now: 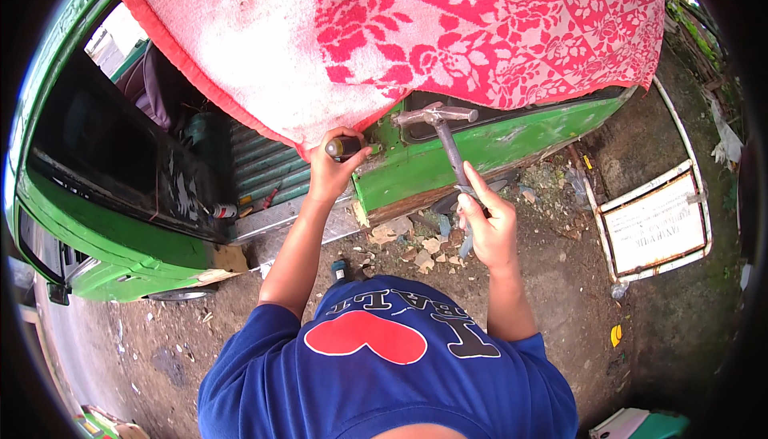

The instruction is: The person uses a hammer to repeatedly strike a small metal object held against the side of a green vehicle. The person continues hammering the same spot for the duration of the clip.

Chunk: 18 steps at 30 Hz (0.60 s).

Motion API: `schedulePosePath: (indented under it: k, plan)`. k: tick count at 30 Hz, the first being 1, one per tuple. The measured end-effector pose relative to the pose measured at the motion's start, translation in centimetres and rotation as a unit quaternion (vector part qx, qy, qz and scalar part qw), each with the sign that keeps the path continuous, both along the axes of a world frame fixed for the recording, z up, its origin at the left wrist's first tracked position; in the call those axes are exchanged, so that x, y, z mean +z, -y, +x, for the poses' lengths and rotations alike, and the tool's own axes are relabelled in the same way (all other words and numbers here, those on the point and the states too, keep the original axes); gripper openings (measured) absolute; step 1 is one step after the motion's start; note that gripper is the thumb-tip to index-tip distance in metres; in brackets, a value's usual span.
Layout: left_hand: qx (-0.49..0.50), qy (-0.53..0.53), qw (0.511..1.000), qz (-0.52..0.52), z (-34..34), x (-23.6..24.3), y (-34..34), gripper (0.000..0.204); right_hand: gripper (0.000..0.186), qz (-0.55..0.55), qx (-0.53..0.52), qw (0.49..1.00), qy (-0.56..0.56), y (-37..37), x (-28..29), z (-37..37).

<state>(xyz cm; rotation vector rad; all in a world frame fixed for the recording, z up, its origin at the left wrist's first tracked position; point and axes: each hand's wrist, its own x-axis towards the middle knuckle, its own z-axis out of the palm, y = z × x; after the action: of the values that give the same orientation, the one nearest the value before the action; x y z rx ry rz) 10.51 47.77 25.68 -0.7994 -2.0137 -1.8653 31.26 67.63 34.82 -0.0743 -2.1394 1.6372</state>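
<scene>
My right hand (pixel 491 227) is closed around the handle of a metal hammer (pixel 449 141). The hammer's head is raised in front of the green vehicle body (pixel 472 161), beside the opening's edge. My left hand (pixel 326 173) grips the dark handle of a tool (pixel 346 148), seen end-on with a yellowish butt; it looks like a screwdriver or chisel. Its tip is hidden, pointing at the edge of the green panel. A red and white floral blanket (pixel 480 27) drapes over the vehicle just above both hands.
To the left, the vehicle's opening shows a ribbed floor (pixel 268 159) with small tools and a can (pixel 225 211) near the sill. Flakes of debris (pixel 428 251) lie on the dirt below the panel. A white-framed sign (pixel 656 219) stands at the right.
</scene>
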Motion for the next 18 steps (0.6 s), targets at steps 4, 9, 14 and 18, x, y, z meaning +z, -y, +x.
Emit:
schedulePosePath:
  k: [4, 9, 14, 18]
  plan:
    - [-0.004, -0.01, 1.0, -0.029, 0.5, 0.2, -0.2, 0.041, 0.047, -0.041, 0.007, 0.999, 0.017, 0.0, -1.2, 0.5]
    - [0.003, -0.091, 0.993, -0.072, 1.2, 0.0, -0.7, 0.046, 0.047, -0.031, -0.001, 0.999, 0.028, 0.1, -1.2, 1.0]
    - [0.002, -0.093, 0.994, -0.06, 1.5, 0.3, -1.3, 0.04, 0.047, 0.062, 0.009, 0.998, 0.015, 1.0, -1.1, 1.0]
    - [-0.038, -0.022, 0.996, -0.079, 0.3, 0.5, -1.0, 0.04, 0.047, 0.166, 0.031, 0.984, -0.059, 3.4, 1.0, 0.5]
